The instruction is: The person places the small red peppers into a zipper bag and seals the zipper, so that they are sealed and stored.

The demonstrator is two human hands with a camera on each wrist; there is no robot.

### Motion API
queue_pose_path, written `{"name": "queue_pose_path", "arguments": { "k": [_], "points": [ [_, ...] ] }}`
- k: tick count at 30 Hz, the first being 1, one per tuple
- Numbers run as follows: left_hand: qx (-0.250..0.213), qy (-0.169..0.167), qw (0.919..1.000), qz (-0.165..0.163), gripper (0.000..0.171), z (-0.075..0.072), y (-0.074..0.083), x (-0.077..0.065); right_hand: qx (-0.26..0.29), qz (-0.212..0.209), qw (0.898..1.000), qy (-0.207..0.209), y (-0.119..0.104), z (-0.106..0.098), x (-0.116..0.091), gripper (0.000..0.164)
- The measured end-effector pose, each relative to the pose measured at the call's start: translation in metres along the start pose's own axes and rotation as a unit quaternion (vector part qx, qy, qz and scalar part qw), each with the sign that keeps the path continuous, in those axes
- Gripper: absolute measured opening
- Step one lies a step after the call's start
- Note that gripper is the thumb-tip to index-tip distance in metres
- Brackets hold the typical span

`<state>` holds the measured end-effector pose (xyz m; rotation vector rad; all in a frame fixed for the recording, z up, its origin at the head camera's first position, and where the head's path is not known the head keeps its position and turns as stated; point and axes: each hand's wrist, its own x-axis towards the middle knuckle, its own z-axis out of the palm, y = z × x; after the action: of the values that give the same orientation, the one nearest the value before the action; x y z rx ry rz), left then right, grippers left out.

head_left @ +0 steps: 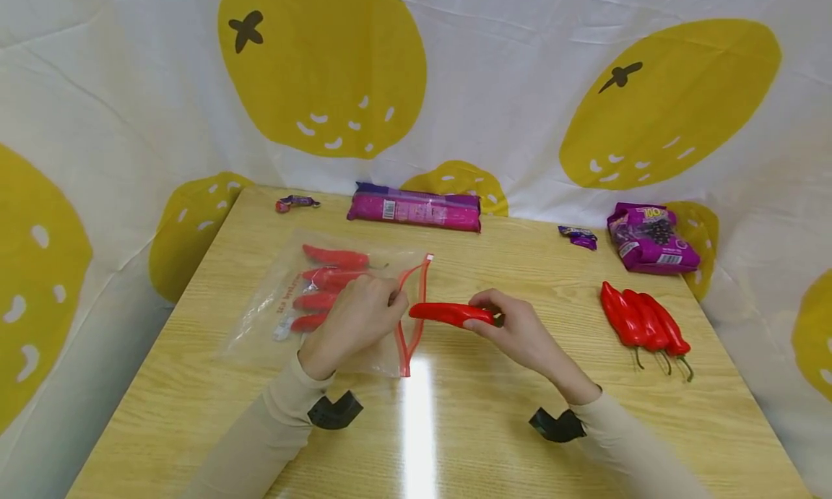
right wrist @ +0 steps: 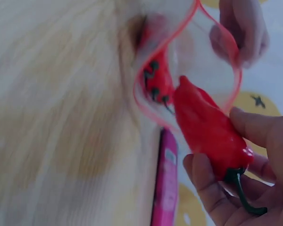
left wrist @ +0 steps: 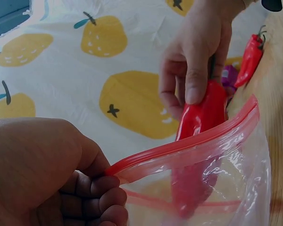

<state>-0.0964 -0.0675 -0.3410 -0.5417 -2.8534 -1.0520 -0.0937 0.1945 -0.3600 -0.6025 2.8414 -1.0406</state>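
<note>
My left hand (head_left: 370,307) pinches the red zip rim of a clear zip bag (head_left: 260,326), whose mouth gapes toward the right. Inside the bag several red peppers (head_left: 334,257) lie side by side, partly covered by that hand. My right hand (head_left: 513,326) grips another red pepper (right wrist: 207,127) near its green stem, thumb on one side and fingers on the other. Its pointed tip faces left, right at the bag's mouth. In the left wrist view, the red rim (left wrist: 188,143) crosses in front of this pepper, and its lower part shows through the clear plastic.
Three red peppers (head_left: 643,322) lie together on the right of the wooden table (head_left: 520,427). Along the back are a long purple packet (head_left: 416,209), a purple bag (head_left: 653,239) and small wrapped sweets (head_left: 578,237), with more sweets (head_left: 297,203) at the far left. A fruit-print cloth (head_left: 494,73) hangs behind.
</note>
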Motion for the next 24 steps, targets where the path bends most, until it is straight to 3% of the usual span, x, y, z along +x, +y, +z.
{"name": "queue_pose_path", "arguments": {
  "k": [5, 11, 19, 24],
  "points": [
    [0.001, -0.013, 0.9998, -0.018, 0.028, 0.000, 0.000, 0.000, 0.076, -0.012, 0.997, -0.027, -0.017, 0.024, 0.018, 0.028],
    [0.009, 0.001, 0.9999, 0.004, 0.030, 0.000, -0.001, 0.001, 0.119, -0.048, 0.990, -0.066, -0.031, 0.048, 0.035, 0.035],
    [0.024, 0.026, 0.9989, 0.029, 0.034, 0.000, -0.002, 0.002, 0.125, -0.101, 0.985, -0.060, -0.043, 0.072, 0.054, 0.029],
    [0.029, 0.036, 0.9982, 0.037, 0.034, 0.000, -0.002, 0.001, 0.099, -0.094, 0.990, -0.033, -0.050, 0.086, 0.064, 0.014]
  ]
}}
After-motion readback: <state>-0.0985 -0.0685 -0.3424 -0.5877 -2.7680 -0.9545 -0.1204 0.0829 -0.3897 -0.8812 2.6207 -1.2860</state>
